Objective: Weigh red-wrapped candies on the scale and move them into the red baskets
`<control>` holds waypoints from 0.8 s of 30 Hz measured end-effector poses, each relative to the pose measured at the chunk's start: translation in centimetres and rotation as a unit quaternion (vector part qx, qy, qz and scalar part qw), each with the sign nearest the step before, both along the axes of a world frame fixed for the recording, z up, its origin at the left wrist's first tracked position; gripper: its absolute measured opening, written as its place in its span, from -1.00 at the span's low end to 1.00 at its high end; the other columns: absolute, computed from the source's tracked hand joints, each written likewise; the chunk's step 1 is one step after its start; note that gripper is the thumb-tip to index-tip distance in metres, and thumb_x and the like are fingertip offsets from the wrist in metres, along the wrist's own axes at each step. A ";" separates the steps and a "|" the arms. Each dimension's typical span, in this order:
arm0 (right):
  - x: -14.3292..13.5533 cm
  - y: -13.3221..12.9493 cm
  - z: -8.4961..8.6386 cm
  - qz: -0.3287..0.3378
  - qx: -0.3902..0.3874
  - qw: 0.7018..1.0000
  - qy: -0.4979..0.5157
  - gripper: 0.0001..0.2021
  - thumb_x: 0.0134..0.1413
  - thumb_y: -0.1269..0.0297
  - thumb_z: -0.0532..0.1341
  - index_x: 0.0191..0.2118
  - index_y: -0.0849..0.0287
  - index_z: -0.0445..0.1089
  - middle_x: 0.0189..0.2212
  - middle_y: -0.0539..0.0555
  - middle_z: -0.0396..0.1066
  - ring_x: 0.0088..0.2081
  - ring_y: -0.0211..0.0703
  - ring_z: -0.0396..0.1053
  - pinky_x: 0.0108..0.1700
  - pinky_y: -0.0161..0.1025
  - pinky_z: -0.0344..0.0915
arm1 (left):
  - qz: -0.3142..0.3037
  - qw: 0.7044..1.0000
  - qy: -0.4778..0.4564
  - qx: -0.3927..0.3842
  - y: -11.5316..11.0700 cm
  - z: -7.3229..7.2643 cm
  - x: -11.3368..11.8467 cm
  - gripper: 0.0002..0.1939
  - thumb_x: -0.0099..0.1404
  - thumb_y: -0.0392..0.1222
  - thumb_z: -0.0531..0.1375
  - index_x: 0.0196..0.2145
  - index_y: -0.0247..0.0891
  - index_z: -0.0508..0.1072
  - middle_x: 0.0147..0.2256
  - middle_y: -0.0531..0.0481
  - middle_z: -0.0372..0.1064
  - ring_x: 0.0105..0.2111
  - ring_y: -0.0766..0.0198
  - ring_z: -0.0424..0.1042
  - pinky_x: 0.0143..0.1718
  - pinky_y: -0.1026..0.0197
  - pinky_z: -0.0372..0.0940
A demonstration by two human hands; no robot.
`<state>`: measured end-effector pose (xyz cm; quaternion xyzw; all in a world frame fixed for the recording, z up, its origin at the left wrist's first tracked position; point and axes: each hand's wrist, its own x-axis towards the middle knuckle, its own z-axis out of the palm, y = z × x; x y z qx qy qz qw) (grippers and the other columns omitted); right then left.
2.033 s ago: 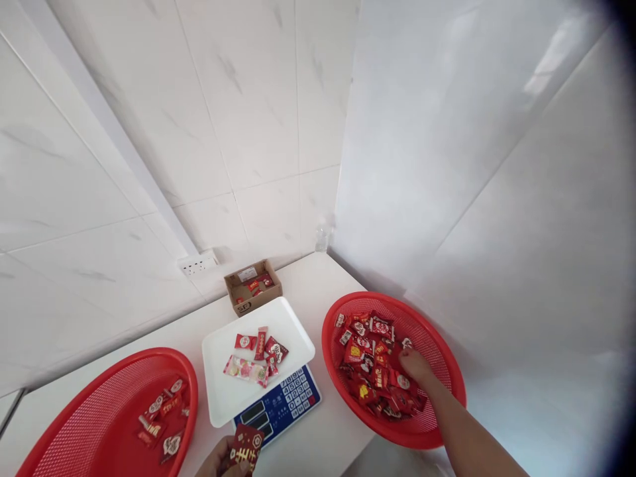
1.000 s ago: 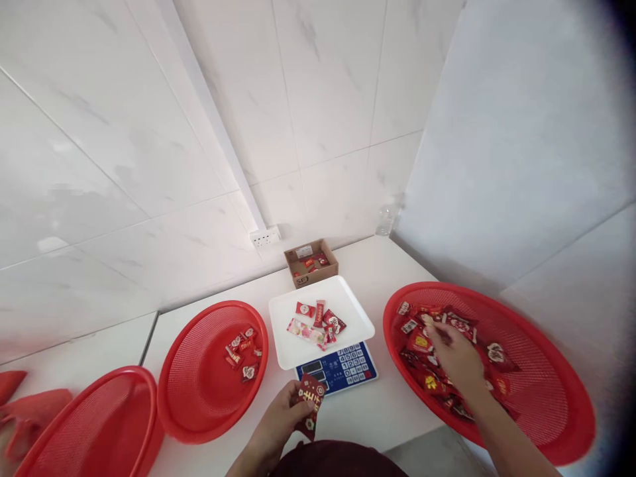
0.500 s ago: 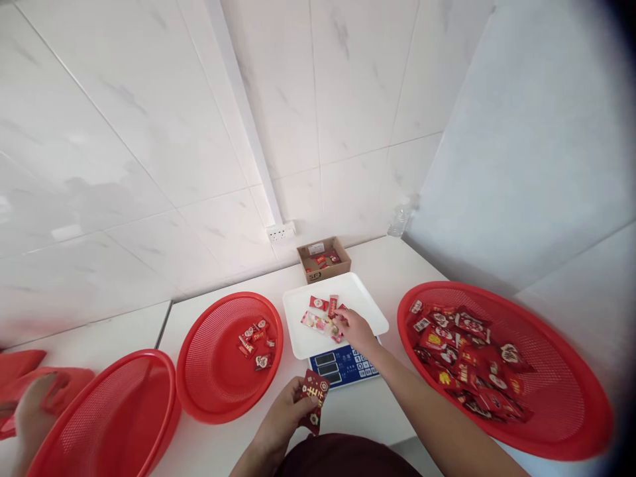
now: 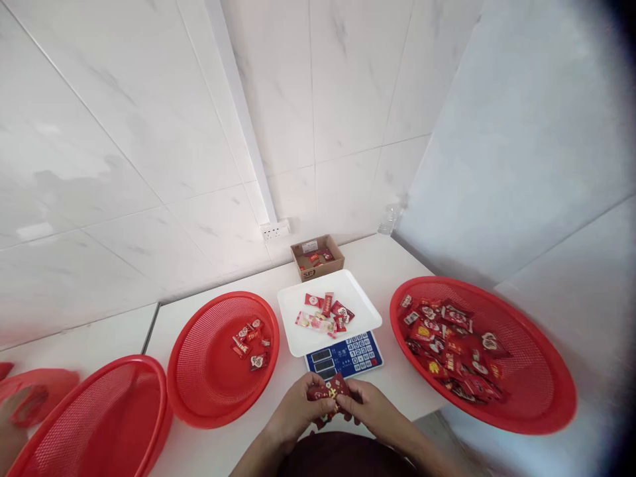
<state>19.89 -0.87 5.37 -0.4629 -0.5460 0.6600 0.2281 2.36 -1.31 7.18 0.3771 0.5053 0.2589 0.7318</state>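
Both my left hand [image 4: 301, 405] and my right hand [image 4: 365, 405] are closed around a dark red snack packet [image 4: 330, 392] with gold print, held low in front of my body. Just beyond them is a digital scale [image 4: 342, 356] with a blue keypad. On its white tray [image 4: 293, 334] lie several small wrapped snacks [image 4: 314, 301], mostly red, with pink-and-white ones [image 4: 318, 323] at the front. Fingers partly cover the held packet.
Red mesh baskets stand at the far left [image 4: 99, 424], left of the scale [image 4: 218, 371], and at right [image 4: 541, 391], the last piled with packets. A cardboard box [image 4: 318, 268] sits behind. At the left edge, another person's hand [image 4: 12, 414] touches a red bag [image 4: 50, 384].
My right hand has left the snacks on the scale tray and come back to the packet in my left hand. Both hands now hold it, and the view has shifted slightly.
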 end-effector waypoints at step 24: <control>-0.6 0.0 1.5 -0.055 -0.025 0.997 0.045 -0.54 -0.08 -0.16 0.12 -0.38 0.23 0.34 -0.64 -0.09 0.15 -0.59 -0.35 0.07 -0.51 -0.34 0.01 | -0.008 1.000 -0.001 0.021 0.1 0.8 -0.2 -0.51 0.09 0.23 0.12 -0.39 -0.35 0.33 -0.54 0.08 0.19 -0.64 0.47 0.11 -0.57 0.32 0.06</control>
